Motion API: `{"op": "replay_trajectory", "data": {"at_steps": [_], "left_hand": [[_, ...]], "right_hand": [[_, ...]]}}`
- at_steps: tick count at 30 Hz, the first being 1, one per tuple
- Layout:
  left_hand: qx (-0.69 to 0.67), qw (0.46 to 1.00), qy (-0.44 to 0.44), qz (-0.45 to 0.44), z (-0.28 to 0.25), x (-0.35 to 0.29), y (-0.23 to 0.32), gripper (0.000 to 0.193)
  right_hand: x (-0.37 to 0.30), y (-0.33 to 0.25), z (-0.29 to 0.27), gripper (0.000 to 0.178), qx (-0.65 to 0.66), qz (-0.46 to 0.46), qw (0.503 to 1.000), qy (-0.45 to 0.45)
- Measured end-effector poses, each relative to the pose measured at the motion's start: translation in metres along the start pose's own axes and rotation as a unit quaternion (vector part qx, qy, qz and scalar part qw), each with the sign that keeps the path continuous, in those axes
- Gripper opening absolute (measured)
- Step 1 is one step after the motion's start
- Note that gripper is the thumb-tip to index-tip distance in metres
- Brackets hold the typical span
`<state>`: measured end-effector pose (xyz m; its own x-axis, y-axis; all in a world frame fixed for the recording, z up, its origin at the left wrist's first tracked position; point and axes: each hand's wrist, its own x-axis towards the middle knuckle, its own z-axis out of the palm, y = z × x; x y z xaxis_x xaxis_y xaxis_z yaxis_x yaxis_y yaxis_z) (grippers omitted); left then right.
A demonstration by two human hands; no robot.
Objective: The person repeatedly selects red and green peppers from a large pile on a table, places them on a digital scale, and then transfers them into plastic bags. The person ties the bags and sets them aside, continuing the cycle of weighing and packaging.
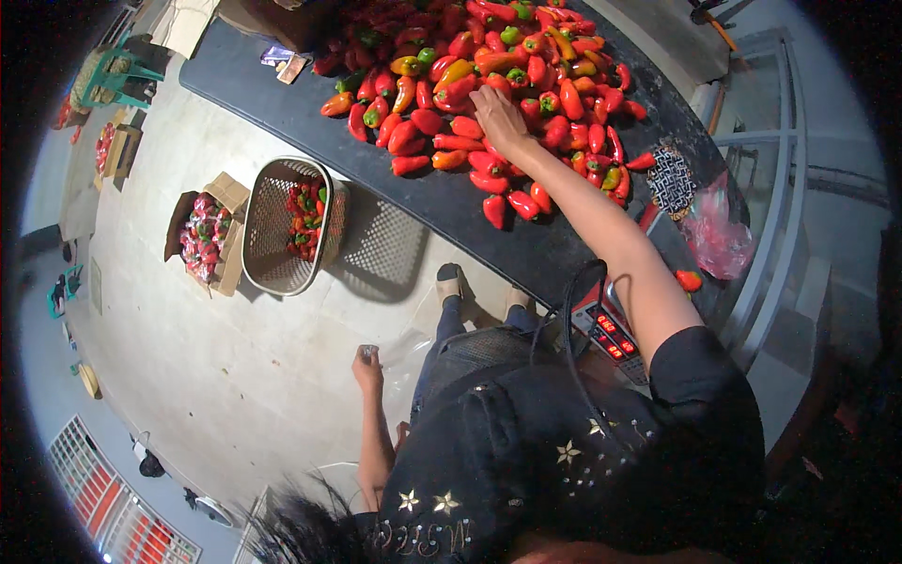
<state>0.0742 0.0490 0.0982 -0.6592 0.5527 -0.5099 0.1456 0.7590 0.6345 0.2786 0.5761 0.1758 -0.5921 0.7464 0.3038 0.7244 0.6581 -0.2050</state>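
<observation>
Currently your right hand (498, 120) lies palm down on the pile of peppers (489, 85) in the upper middle of the frame, fingers loosely spread over the red ones; whether it actually pinches one you cannot tell from this view. The peppers, mostly red with some green, orange and yellow, cover the far end of the dark tabletop (282, 103), which runs diagonally from upper left toward the right edge. Your right forearm reaches up to the pile from the lower right.

Your left hand (366, 367) hangs low in the lower middle of the frame, fingers closed on the neck of a clear plastic bag (409, 348), well apart from the tabletop.

At the tabletop's right end sit a patterned black-and-white pouch (672, 179) and a pink plastic bag (716, 235); a single red pepper (689, 280) lies just below them. A scale with a red lit display (609, 336) is near your right elbow.

On the floor at left, a mesh basket (272, 254) holds a few peppers, and beside it an open cardboard box (209, 235) holds bagged peppers. A green stool (122, 77) stands in the upper left corner.
</observation>
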Motion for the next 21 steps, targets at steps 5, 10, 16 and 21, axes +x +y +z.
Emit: {"op": "replay_trajectory", "data": {"at_steps": [5, 10, 16, 21], "left_hand": [[0.016, 1.0, -0.009, -0.007, -0.003, -0.002, -0.002, 0.012], [-0.008, 1.0, -0.016, 0.008, -0.008, 0.001, 0.029, 0.013], [-0.042, 0.998, -0.007, 0.043, -0.002, 0.01, 0.064, 0.015], [-0.004, 0.999, -0.026, 0.033, -0.001, 0.01, 0.047, 0.016]], "right_hand": [[0.011, -0.015, 0.0, 0.038, -0.03, 0.077, 0.995, -0.056], [0.023, -0.011, 0.025, 0.04, -0.12, 0.11, 0.986, -0.042], [0.033, -0.01, 0.015, 0.028, -0.07, 0.123, 0.988, -0.055], [0.02, -0.011, 0.003, 0.042, 0.01, 0.124, 0.988, -0.093]]}}
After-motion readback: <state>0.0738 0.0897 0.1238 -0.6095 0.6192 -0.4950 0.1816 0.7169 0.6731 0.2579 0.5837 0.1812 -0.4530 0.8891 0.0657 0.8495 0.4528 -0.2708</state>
